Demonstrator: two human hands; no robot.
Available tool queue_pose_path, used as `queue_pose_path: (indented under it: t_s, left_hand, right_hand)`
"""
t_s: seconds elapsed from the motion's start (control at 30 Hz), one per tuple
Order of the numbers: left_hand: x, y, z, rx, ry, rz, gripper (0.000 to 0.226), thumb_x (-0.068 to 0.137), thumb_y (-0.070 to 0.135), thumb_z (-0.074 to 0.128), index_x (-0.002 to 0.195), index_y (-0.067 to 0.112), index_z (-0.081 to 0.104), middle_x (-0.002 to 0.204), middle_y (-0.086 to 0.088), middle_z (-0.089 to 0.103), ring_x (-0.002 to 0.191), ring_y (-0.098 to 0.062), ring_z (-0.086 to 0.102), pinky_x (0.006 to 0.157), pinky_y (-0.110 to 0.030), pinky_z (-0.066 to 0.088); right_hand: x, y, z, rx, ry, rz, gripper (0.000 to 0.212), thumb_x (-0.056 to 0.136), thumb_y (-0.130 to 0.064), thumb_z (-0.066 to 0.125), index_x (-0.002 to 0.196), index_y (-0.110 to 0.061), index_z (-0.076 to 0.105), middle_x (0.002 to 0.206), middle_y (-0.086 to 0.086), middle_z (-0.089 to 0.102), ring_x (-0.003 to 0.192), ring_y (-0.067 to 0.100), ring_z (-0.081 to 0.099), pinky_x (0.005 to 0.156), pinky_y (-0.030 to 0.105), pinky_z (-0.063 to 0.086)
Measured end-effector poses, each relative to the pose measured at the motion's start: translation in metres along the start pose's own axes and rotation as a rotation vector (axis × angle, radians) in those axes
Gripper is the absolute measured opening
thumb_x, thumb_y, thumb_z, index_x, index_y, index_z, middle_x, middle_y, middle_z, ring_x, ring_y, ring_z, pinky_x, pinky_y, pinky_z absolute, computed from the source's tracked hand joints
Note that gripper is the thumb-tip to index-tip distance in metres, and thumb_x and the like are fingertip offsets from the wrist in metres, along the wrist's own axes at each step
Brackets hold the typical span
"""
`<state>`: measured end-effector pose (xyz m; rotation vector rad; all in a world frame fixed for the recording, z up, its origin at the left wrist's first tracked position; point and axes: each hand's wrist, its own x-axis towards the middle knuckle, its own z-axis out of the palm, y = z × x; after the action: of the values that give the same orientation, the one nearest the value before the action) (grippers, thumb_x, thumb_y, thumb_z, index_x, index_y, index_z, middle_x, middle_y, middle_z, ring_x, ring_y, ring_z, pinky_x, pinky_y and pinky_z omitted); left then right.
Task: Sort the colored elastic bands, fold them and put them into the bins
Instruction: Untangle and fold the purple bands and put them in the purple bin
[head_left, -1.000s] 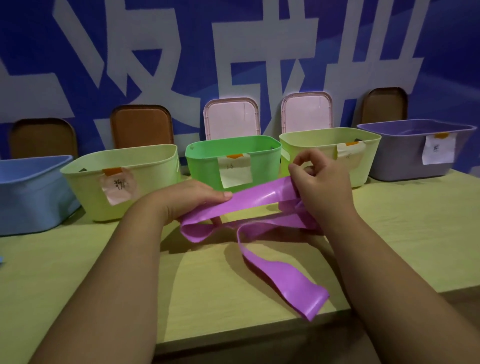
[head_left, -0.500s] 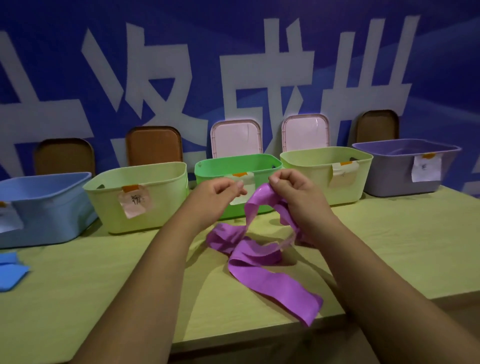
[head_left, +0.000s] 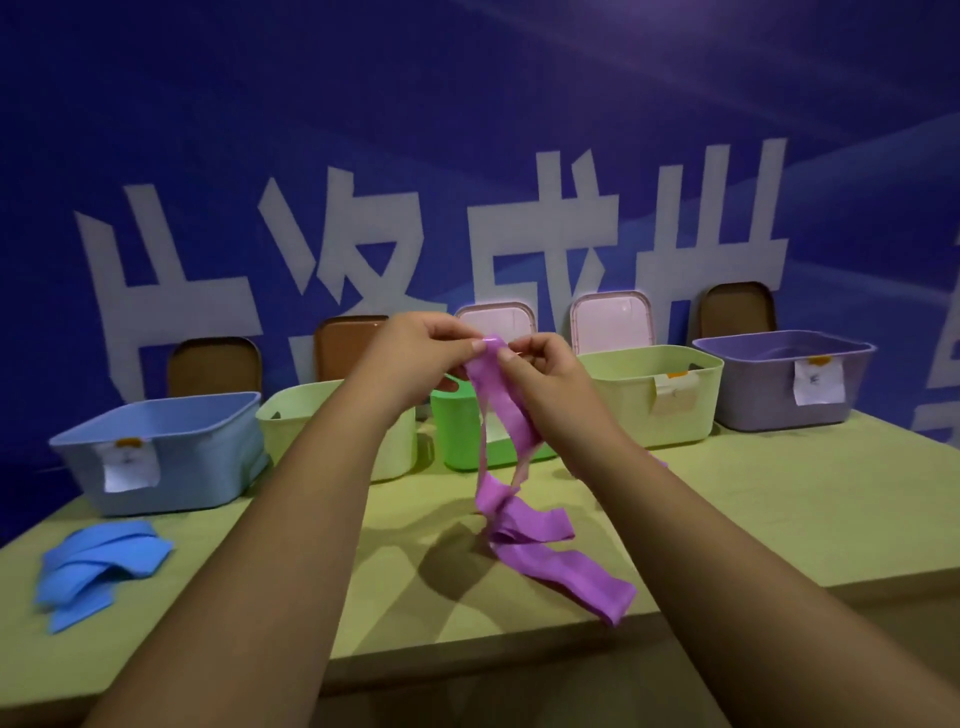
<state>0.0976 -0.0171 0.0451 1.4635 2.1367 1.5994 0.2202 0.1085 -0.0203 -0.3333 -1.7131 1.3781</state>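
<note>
Both hands are raised above the table and pinch the top fold of a purple elastic band (head_left: 506, 410). My left hand (head_left: 415, 358) holds it from the left, my right hand (head_left: 540, 371) from the right, fingertips close together. The band hangs down in two strands, and its lower loops lie crumpled on the table near the front edge. Behind stand five bins in a row: blue bin (head_left: 166, 452), pale green bin (head_left: 311, 415), bright green bin (head_left: 457, 431), second pale green bin (head_left: 649, 395) and purple bin (head_left: 779, 379).
A pile of blue elastic bands (head_left: 98, 566) lies on the yellow-green table (head_left: 753, 519) at the left. Brown and pink lids lean on the blue wall behind the bins. The table's front edge runs just below the purple band's tail.
Both hands have lifted the purple band higher and brought their fingertips together at its top fold. More of the band now hangs off the table. The camera has tilted up.
</note>
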Motion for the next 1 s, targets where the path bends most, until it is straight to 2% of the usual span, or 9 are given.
queue_pose_path:
  t_s: [0.17,0.23,0.37,0.5,0.63,0.83,1.0]
  left_hand:
    - [-0.007,0.038,-0.023,0.109,0.021,0.065,0.010,0.101,0.020,0.074,0.106,0.024,0.082,0.093,0.005,0.079,0.079,-0.006,0.072,0.060,-0.016,0.055]
    - [-0.010,0.050,-0.030,0.141,0.017,0.090,0.011,0.102,0.021,0.073,0.106,0.026,0.082,0.096,0.006,0.078,0.085,-0.008,0.074,0.064,-0.017,0.057]
    - [-0.015,0.066,-0.037,0.176,0.015,0.136,0.011,0.103,0.023,0.071,0.103,0.030,0.079,0.098,0.009,0.077,0.089,-0.008,0.074,0.061,-0.013,0.055]
    - [-0.019,0.080,-0.042,0.187,0.044,0.181,0.010,0.104,0.024,0.070,0.105,0.030,0.079,0.098,0.011,0.075,0.089,-0.007,0.071,0.057,-0.010,0.052]
    - [-0.021,0.089,-0.044,0.213,0.054,0.221,0.011,0.105,0.025,0.069,0.107,0.032,0.077,0.097,0.016,0.073,0.087,-0.001,0.068,0.059,-0.010,0.051]
    - [-0.020,0.093,-0.044,0.212,0.060,0.257,0.011,0.106,0.026,0.067,0.107,0.034,0.075,0.098,0.018,0.072,0.091,-0.003,0.067,0.065,-0.014,0.052]
    - [-0.019,0.092,-0.039,0.162,0.061,0.260,0.013,0.106,0.025,0.068,0.112,0.027,0.078,0.098,0.015,0.074,0.091,-0.006,0.069,0.061,-0.010,0.053]
  right_hand:
    - [-0.012,-0.026,0.005,-0.076,-0.033,0.001,0.032,0.094,-0.057,0.070,0.114,-0.033,0.063,0.109,-0.001,0.074,0.098,0.020,0.073,0.082,0.044,0.060]
    - [-0.017,-0.036,0.005,-0.095,-0.050,-0.016,0.027,0.100,-0.052,0.068,0.117,-0.032,0.062,0.111,-0.002,0.072,0.097,0.018,0.072,0.078,0.042,0.060]
    - [-0.024,-0.052,0.001,-0.126,-0.110,-0.052,0.023,0.105,-0.047,0.065,0.124,-0.035,0.058,0.117,-0.003,0.069,0.100,0.018,0.075,0.081,0.048,0.068]
    - [-0.028,-0.066,0.000,-0.149,-0.124,-0.079,0.017,0.107,-0.043,0.063,0.122,-0.036,0.060,0.111,0.000,0.068,0.091,0.017,0.077,0.074,0.041,0.068]
    - [-0.029,-0.072,0.000,-0.243,-0.109,-0.111,0.017,0.106,-0.048,0.061,0.118,-0.036,0.064,0.108,-0.004,0.069,0.091,0.017,0.076,0.079,0.047,0.067]
    - [-0.028,-0.079,0.000,-0.295,-0.097,-0.160,0.022,0.108,-0.046,0.058,0.114,-0.031,0.072,0.105,-0.005,0.074,0.095,0.011,0.071,0.084,0.039,0.061]
    - [-0.026,-0.081,0.001,-0.181,-0.121,-0.123,0.023,0.106,-0.044,0.061,0.113,-0.029,0.077,0.104,-0.004,0.079,0.101,0.020,0.074,0.096,0.054,0.061]
